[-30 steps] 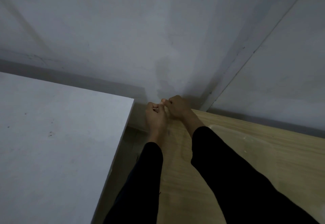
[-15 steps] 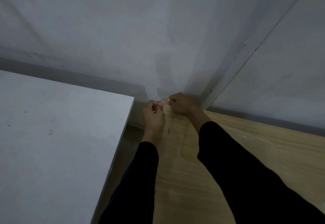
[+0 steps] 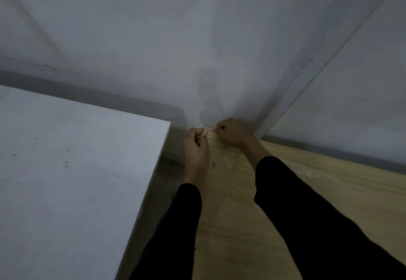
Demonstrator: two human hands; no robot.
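A small pale, translucent piece [image 3: 207, 128], too small to identify, sits at the far left corner of the wooden tabletop [image 3: 241, 202], right against the wall. My left hand [image 3: 196, 147] has its fingers curled and pinches the piece's left end. My right hand [image 3: 232, 133] is curled too and pinches its right end from the other side. Both arms wear black sleeves and reach forward over the wood.
A white tabletop [image 3: 72, 180] fills the left side, with a narrow dark gap [image 3: 162, 183] between it and the wooden one. A grey wall [image 3: 197, 48] rises straight behind, and a white panel edge [image 3: 307, 75] runs diagonally at the right.
Both hands have stayed at the table's far corner. The right hand has slid slightly right, so the pale piece now shows between the two hands.
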